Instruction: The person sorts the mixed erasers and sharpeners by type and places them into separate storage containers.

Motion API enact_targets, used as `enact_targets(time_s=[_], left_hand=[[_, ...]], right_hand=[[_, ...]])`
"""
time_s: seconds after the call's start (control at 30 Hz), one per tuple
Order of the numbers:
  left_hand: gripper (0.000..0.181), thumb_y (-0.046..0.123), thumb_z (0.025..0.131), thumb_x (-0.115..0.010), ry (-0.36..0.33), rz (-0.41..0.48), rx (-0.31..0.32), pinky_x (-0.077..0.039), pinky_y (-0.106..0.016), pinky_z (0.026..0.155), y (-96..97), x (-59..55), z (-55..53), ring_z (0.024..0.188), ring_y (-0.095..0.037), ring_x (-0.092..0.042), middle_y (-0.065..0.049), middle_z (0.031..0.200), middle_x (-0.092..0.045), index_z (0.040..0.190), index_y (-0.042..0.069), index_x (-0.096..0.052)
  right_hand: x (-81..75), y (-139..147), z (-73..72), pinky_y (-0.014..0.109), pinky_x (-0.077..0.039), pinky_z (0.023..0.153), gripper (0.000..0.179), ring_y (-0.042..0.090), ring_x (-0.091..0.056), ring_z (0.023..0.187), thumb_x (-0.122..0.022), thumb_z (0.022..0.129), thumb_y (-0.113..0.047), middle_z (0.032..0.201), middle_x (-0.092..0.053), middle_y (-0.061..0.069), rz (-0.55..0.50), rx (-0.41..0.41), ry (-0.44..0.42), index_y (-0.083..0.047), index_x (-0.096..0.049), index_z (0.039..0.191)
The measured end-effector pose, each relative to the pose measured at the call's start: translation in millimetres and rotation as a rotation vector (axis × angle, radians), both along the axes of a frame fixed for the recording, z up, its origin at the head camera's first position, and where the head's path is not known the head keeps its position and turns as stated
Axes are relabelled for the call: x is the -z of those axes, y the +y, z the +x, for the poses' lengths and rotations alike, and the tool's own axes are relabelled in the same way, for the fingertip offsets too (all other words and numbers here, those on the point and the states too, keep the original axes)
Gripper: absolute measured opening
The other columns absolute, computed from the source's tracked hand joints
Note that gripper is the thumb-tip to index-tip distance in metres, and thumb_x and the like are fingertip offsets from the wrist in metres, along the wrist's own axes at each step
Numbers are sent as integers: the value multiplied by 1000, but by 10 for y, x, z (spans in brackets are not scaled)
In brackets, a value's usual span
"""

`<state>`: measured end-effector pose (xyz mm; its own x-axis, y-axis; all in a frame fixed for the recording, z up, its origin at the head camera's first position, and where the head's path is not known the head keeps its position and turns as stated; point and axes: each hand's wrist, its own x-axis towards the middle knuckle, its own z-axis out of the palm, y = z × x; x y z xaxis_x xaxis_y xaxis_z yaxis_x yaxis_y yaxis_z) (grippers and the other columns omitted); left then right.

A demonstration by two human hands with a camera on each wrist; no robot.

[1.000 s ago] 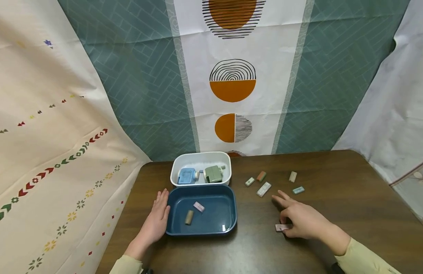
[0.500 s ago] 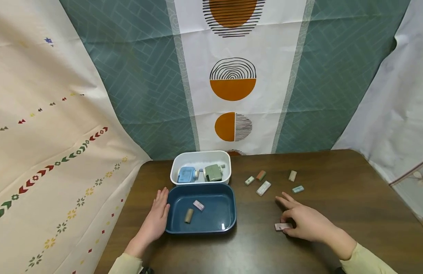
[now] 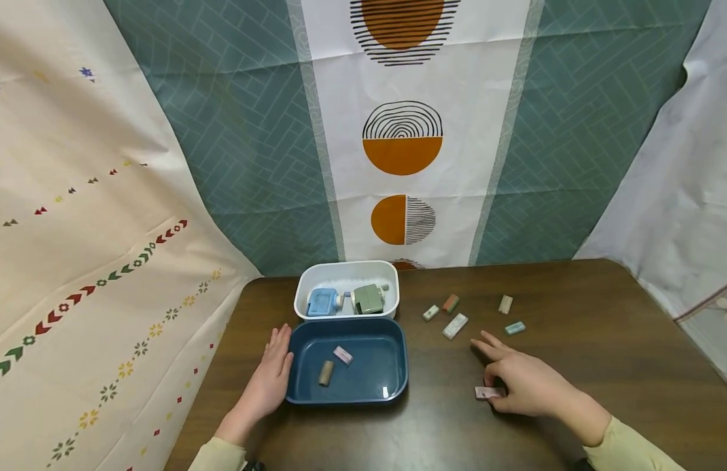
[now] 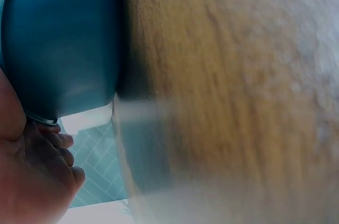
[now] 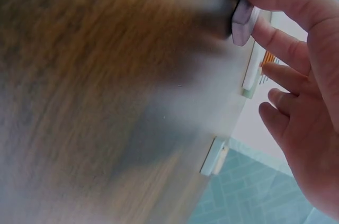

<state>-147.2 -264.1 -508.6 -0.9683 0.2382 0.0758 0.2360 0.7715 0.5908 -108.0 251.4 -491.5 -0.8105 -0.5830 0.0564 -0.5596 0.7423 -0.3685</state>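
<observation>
My right hand pinches a small pale pink block between thumb and index finger, low over the brown table. In the right wrist view the same block looks lilac with bevelled edges, and the other fingers are held off it. My left hand rests against the left wall of a dark blue tray, its fingers straight along the rim. Two pieces lie inside that tray: a pinkish block and a tan rounded block. The left wrist view shows the tray's side close up.
Behind the blue tray stands a white bin holding a blue object and a green object. Several small blocks lie at the right: white, whitish, orange-brown, cream, light teal. Curtains hang behind.
Both hands stay almost where they were. The right hand keeps its pinch on the pink block, with only a very slight shift. Tray and blocks look unmoved; the view wobbles a little.
</observation>
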Motion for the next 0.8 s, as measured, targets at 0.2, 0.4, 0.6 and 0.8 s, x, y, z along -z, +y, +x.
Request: enact_targets(time_s=[0.2, 0.4, 0.6, 0.8], left_hand=[[57, 8, 115, -44, -8, 0, 0, -12, -68, 125, -2, 2, 0, 162, -47, -8, -26, 175, -18, 166, -9, -23], [57, 9, 115, -44, -10, 4, -3, -12, -68, 125, -8, -2, 3, 162, -47, -8, -26, 175, -19, 166, -8, -23], [57, 10, 115, -43, -8, 13, -5, -13, -68, 125, -5, -16, 10, 162, -47, -8, -25, 175, -19, 166, -8, -24], [57, 9, 115, -43, -11, 13, -1, -12, -67, 126, -8, -13, 8, 162, -47, -7, -26, 175, -18, 166, -8, -23]], right_hand=[[24, -6, -12, 28, -49, 68, 32, 54, -34, 152, -89, 78, -17, 159, -49, 26, 7, 17, 4, -34, -63, 73], [30, -19, -28, 30, -52, 69, 32, 56, -36, 151, -90, 76, -19, 157, -50, 28, 11, 23, 21, -34, -62, 71], [17, -32, -22, 33, -53, 70, 33, 56, -37, 149, -91, 75, -20, 156, -51, 29, 16, 31, 32, -35, -62, 72], [10, -38, -10, 37, -56, 75, 33, 55, -37, 150, -90, 76, -20, 157, -51, 28, 25, 35, 24, -35, -62, 72]])
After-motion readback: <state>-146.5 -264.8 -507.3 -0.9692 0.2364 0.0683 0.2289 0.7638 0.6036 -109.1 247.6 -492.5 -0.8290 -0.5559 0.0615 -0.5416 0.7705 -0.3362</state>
